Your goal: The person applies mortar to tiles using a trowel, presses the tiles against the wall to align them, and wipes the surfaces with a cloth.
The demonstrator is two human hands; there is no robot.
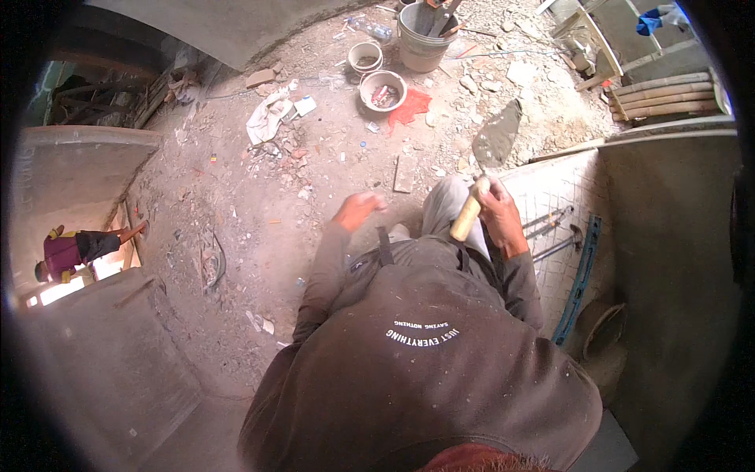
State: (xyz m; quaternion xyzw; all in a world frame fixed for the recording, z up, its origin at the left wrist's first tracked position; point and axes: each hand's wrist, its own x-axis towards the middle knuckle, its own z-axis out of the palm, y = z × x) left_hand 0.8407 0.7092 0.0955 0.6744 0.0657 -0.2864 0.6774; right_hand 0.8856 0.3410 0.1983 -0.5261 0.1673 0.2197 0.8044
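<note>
My right hand (502, 211) is closed round the yellowish wooden handle of a pointed trowel (497, 138). The trowel's grey, mortar-smeared blade points away from me, over the rubble-strewn ground. On the left, my left hand (359, 211) hangs in the air in front of my knee, with nothing visible in it. Its fingers are smeared by motion. A short flat board (404, 174) lies on the ground between the two hands, farther out. To the right of my right hand, several long-handled tools (554, 228) rest on a pale surface with a wire grid.
Far ahead stand a large bucket (421, 53) with tools in it and two smaller pails (383, 92). A blue level (580, 279) and a round container (602, 329) are by the right wall. Another person (71, 252) is at far left. Rubble and a white sack (269, 116) litter the floor.
</note>
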